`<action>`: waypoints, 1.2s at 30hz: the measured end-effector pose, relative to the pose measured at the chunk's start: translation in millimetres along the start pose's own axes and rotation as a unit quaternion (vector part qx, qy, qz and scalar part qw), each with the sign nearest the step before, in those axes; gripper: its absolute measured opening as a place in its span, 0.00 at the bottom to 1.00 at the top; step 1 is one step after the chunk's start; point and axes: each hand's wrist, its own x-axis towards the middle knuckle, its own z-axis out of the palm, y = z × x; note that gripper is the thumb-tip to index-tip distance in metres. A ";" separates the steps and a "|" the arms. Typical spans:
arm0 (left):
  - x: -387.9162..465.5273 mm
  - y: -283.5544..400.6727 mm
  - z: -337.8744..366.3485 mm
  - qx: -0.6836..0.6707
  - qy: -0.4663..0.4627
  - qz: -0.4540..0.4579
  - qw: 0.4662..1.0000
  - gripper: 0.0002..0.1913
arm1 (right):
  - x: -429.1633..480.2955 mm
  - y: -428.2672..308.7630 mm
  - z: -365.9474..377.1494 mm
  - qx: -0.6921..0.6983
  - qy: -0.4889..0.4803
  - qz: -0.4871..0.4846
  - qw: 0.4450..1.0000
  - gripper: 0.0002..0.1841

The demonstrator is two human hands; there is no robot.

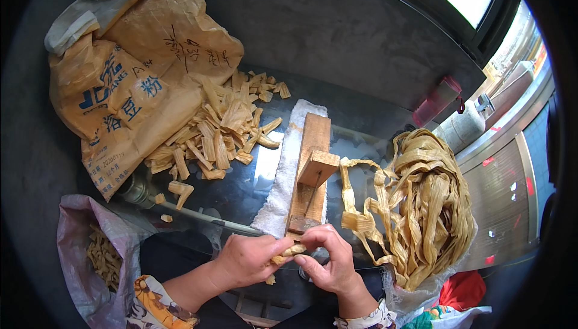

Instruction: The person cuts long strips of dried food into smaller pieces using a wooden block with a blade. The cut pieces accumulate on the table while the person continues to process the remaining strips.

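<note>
My left hand [246, 256] grips a small bundle of tan, folded strip material [293, 251], which looks like dried bean curd. My right hand [328, 256] is at the bundle's right end, thumb and forefinger curled near it; whether they pinch it is unclear. Just beyond both hands, a wooden board [311, 137] with an upright block [319, 166] and a thin metal rod lies on a white towel [289, 171]. Long tan strips [424, 193] are heaped at the right, with loose loops reaching toward the board. Short cut pieces [221, 134] are piled left of the towel.
A large brown paper sack [131, 85] bearing writing lies at the upper left. An open woven sack [72, 238] with small pieces stands at the lower left. The glass tabletop's front edge [203, 217] runs before me. A pink translucent container [435, 101] stands at the back right.
</note>
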 end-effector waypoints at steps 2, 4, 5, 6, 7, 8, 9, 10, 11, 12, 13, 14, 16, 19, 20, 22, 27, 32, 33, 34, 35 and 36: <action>-3.0 -0.6 4.5 0.038 0.024 0.026 0.999 0.12 | 0.1 -3.1 -1.0 -0.067 -0.044 0.053 0.995 0.06; -0.2 -4.1 9.4 -0.001 0.066 0.061 0.996 0.10 | -8.5 6.9 2.0 -0.009 -0.085 0.102 0.991 0.11; 0.3 -5.0 10.6 -0.021 0.087 0.078 0.993 0.09 | -11.4 10.4 3.1 0.020 -0.106 0.126 0.986 0.13; -0.4 -4.8 9.9 -0.038 0.058 0.072 0.995 0.08 | -10.0 5.4 0.6 0.049 -0.141 0.163 0.975 0.16; -2.3 -4.7 7.9 -0.055 0.029 0.066 0.996 0.08 | -11.2 7.0 1.2 0.112 -0.153 0.191 0.963 0.16; -4.0 -4.2 5.9 -0.072 0.001 0.059 0.996 0.07 | -13.1 9.7 2.9 0.176 -0.164 0.218 0.946 0.16; -3.4 -4.2 3.9 -0.081 -0.007 0.057 0.995 0.07 | -14.7 11.4 4.8 0.237 -0.173 0.244 0.924 0.16; -1.5 -4.3 0.9 -0.089 -0.014 0.054 0.994 0.07 | -13.1 2.6 7.5 0.324 -0.141 0.306 0.884 0.17; -0.6 -4.7 -0.6 -0.097 -0.022 0.052 0.994 0.07 | -14.4 3.3 9.0 0.362 -0.119 0.323 0.866 0.16; -2.2 -4.8 -0.2 -0.098 -0.025 0.044 0.994 0.07 | -15.7 4.2 10.3 0.399 -0.099 0.338 0.846 0.16; -2.5 -3.4 -1.4 -0.097 -0.025 0.038 0.994 0.06 | -17.1 4.9 11.6 0.436 -0.079 0.353 0.824 0.16; -2.7 -1.3 -2.8 -0.097 -0.025 0.032 0.994 0.06 | -18.5 5.2 13.1 0.456 -0.064 0.355 0.814 0.15; -3.1 -1.4 -2.0 -0.105 -0.028 0.027 0.994 0.05 | -19.9 6.9 13.9 0.480 -0.047 0.331 0.811 0.15; -2.9 -3.7 1.8 -0.176 -0.044 -0.015 0.983 0.06 | -17.6 -0.7 14.2 0.456 -0.011 0.325 0.829 0.17; -1.4 -2.4 2.3 -0.231 -0.054 -0.054 0.970 0.07 | -15.7 -3.9 13.8 0.437 0.004 0.327 0.838 0.18; -5.9 -4.2 10.4 -0.421 -0.071 -0.184 0.885 0.11 | -11.8 -5.6 13.3 0.342 0.033 0.250 0.905 0.20; -0.6 -14.5 15.9 -0.707 0.047 -0.246 0.662 0.13 | -14.4 9.4 9.9 0.156 0.037 0.166 0.973 0.18; -1.6 -17.5 27.0 -0.712 0.057 -0.187 0.674 0.13 | -14.3 12.7 24.2 0.102 -0.063 0.174 0.977 0.09; -2.8 -16.8 26.7 -0.707 0.056 -0.179 0.681 0.14 | -15.6 17.2 28.3 0.103 -0.058 0.151 0.981 0.10; -4.0 -12.9 24.3 -0.711 0.071 -0.192 0.673 0.12 | -16.9 17.0 29.4 0.112 -0.065 0.152 0.980 0.10; -7.8 -13.0 26.5 -0.690 0.081 -0.185 0.695 0.11 | -18.4 16.0 30.0 0.120 -0.072 0.152 0.978 0.10; -12.6 -13.4 30.1 -0.667 0.090 -0.178 0.717 0.10 | -19.5 15.4 30.7 0.129 -0.079 0.153 0.977 0.10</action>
